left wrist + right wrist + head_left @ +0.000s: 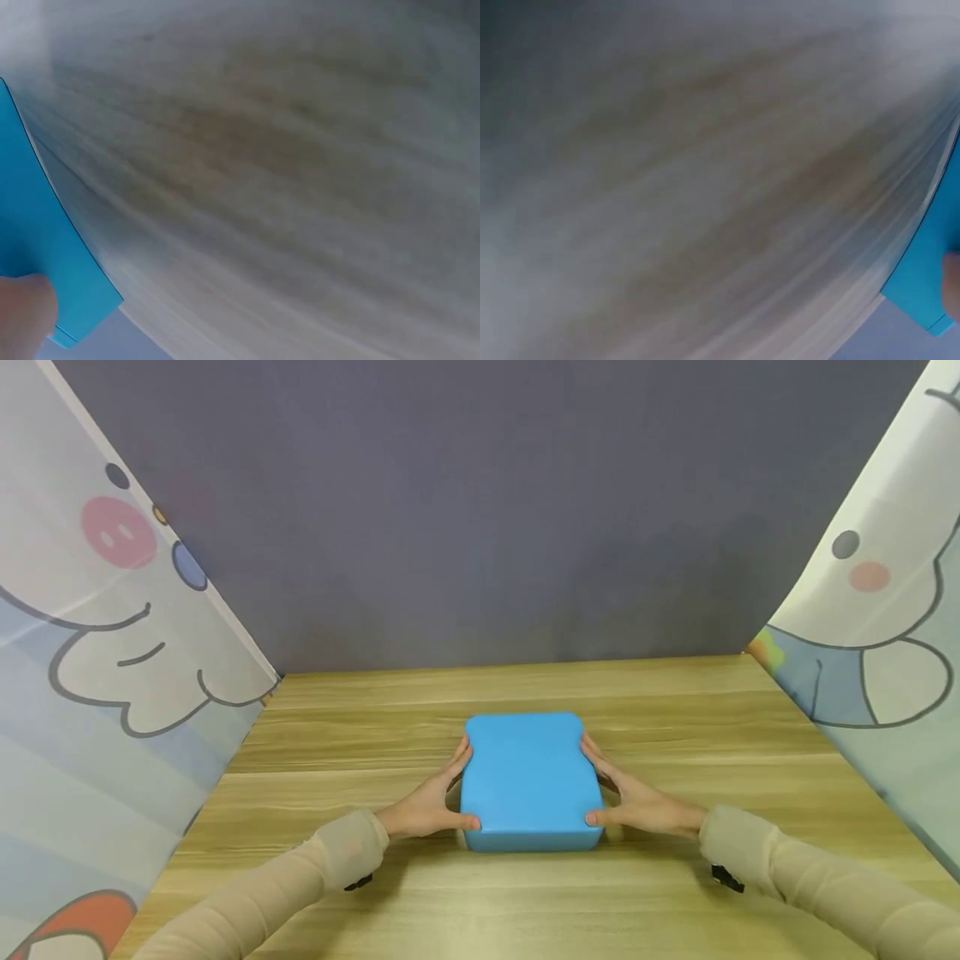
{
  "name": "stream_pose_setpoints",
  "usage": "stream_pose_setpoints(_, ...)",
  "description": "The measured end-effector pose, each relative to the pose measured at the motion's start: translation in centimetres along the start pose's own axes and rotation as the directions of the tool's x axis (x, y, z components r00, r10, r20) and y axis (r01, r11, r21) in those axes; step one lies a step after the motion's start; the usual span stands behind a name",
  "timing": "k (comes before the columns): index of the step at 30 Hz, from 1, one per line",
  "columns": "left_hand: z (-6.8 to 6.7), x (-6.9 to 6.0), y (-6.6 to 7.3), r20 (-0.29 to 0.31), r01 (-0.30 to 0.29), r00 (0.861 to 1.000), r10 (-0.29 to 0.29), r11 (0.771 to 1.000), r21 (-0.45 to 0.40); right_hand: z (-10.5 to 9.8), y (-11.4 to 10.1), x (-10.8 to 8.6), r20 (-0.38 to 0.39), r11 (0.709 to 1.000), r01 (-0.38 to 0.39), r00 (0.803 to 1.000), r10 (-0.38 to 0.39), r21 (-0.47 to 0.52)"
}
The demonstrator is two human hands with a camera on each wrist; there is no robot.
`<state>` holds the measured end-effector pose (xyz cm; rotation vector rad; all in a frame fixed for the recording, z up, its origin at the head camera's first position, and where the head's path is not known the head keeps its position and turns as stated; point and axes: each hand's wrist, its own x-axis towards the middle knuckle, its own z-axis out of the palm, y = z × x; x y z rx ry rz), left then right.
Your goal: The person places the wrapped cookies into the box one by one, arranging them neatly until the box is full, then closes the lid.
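Note:
A blue box with rounded corners and slightly waisted sides lies on the wooden table, its smooth top facing up. My left hand holds its left side, thumb at the front left corner and fingers spread back along the edge. On the opposite side my right hand grips it in mirror fashion, thumb near the front right corner. The left wrist view catches part of the box with a fingertip against it. At the right wrist view's edge, a fingertip touches the box too.
Wood-grain tabletop surrounds the box. A dark grey panel stands along the back edge. Cartoon-printed curtains flank the table, one on the left and one on the right.

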<state>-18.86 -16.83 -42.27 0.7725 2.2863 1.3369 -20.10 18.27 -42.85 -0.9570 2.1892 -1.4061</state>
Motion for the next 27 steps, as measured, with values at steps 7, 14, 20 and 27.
stream_pose_setpoints(7,-0.2,0.7,0.0,0.009,0.011,1.000,-0.011,0.999,-0.046,-0.6,-0.2,0.6,-0.007,0.999,0.003,1.000,-0.003,0.038)
stream_pose_setpoints(14,-1.2,2.6,-0.4,-0.002,0.003,1.000,-0.003,0.999,-0.045,-2.3,0.0,1.8,-0.011,1.000,-0.027,1.000,0.027,0.015)
stream_pose_setpoints(20,-1.4,3.0,-0.7,-0.001,0.010,1.000,-0.010,0.999,-0.043,-2.6,0.6,2.2,-0.008,0.999,-0.043,0.999,0.043,0.021)
stream_pose_setpoints(27,-2.1,3.3,0.6,0.018,0.056,0.998,-0.059,0.989,0.135,-3.8,-1.1,2.7,0.030,0.974,-0.102,0.993,0.110,-0.203)
